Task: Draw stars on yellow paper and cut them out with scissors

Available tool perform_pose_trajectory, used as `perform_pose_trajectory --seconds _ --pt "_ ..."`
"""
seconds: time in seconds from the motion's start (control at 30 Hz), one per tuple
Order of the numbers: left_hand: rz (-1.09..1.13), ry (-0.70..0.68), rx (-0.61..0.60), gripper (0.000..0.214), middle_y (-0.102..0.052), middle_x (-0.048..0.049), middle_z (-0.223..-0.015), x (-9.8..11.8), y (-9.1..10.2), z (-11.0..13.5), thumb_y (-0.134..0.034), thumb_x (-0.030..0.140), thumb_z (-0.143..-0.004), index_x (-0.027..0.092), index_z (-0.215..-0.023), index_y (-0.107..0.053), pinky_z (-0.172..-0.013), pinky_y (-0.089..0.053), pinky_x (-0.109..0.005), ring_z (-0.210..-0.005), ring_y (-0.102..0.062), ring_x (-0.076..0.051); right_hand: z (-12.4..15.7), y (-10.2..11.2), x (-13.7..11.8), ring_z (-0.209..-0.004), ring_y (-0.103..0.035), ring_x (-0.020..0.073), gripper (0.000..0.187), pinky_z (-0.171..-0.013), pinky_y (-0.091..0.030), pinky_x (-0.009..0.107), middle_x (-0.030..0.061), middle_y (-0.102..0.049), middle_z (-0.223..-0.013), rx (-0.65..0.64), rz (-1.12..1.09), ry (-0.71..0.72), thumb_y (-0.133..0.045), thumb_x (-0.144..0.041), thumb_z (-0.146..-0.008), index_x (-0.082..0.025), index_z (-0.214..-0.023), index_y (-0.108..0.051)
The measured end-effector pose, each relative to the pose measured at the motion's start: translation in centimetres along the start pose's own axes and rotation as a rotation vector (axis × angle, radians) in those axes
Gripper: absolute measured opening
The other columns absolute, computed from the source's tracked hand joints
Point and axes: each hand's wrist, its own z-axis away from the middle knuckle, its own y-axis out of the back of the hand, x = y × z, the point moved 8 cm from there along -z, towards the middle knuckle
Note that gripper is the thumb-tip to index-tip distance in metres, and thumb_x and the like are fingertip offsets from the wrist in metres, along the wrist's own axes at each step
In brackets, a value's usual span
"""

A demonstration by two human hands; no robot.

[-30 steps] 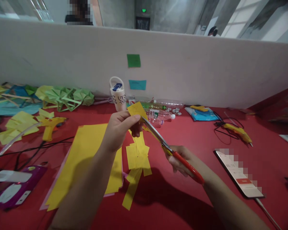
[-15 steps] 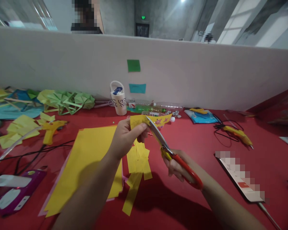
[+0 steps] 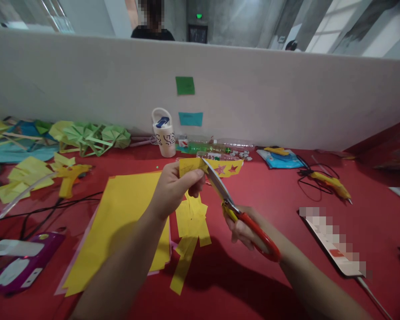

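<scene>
My left hand [image 3: 175, 189] pinches one end of a yellow paper strip [image 3: 220, 168] with star-shaped holes cut in it, held above the red table [image 3: 270, 195]. My right hand [image 3: 245, 229] grips red-handled scissors [image 3: 240, 213], their blades reaching up to the strip beside my left thumb. Under my hands lie cut yellow paper scraps [image 3: 191, 222] and a large yellow sheet [image 3: 120, 218].
A white cup [image 3: 164, 138], plastic bottles [image 3: 216, 149] and green folded paper shapes [image 3: 93, 135] line the white partition [image 3: 253, 98]. Yellow glue guns lie at left [image 3: 68, 175] and right [image 3: 331, 184]. A phone [image 3: 333, 242] lies at right, a purple packet [image 3: 23, 264] at left. A person stands behind the partition.
The folded yellow piece has opened into a long strip with star holes, held level. The scissors have shifted slightly. The person behind the partition has moved to the right.
</scene>
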Motion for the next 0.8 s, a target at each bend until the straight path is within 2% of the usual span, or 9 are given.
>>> perform_pose_trajectory --seconds 0.27,0.47,0.6,0.8 --pt "0.041 -0.005 -0.016 0.021 -0.055 0.0027 -0.042 -0.18 -0.05 -0.18 -0.064 0.026 -0.067 0.018 -0.047 -0.061 -0.037 -0.041 -0.018 -0.037 -0.05 -0.007 0.03 0.08 0.18 -0.042 -0.032 0.0045 0.063 -0.035 -0.024 0.019 -0.0074 -0.037 -0.058 0.032 -0.032 -0.004 -0.057 -0.081 -0.079 -0.023 -0.066 -0.036" --pt "0.074 -0.01 -0.022 0.021 -0.055 0.0033 -0.042 -0.14 -0.13 -0.22 -0.063 0.024 -0.067 0.018 -0.047 -0.061 -0.037 -0.041 -0.017 -0.037 -0.05 -0.007 0.25 -0.03 0.01 -0.039 -0.035 0.0049 0.063 -0.035 -0.029 0.02 -0.0088 -0.037 -0.053 0.047 -0.029 -0.003 -0.053 -0.083 -0.079 -0.023 -0.067 -0.036" --pt "0.094 -0.019 -0.034 0.021 -0.056 0.0034 -0.043 -0.23 -0.19 -0.16 -0.063 0.023 -0.069 0.018 -0.049 -0.062 -0.037 -0.041 -0.017 -0.038 -0.05 -0.006 0.33 -0.02 -0.3 -0.04 -0.035 0.0055 0.064 -0.034 -0.027 0.02 -0.007 -0.041 -0.052 0.043 -0.009 0.015 -0.053 -0.084 -0.079 -0.024 -0.066 -0.036" --pt "0.12 -0.009 -0.045 0.02 -0.057 0.0033 -0.045 -0.42 -0.02 -0.21 -0.065 0.022 -0.07 0.018 -0.05 -0.063 -0.037 -0.042 -0.017 -0.038 -0.051 -0.007 0.11 0.42 0.58 -0.039 -0.039 0.0059 0.061 -0.032 -0.027 0.019 -0.0064 -0.043 -0.053 0.074 0.006 0.005 -0.055 -0.081 -0.079 -0.023 -0.067 -0.041"
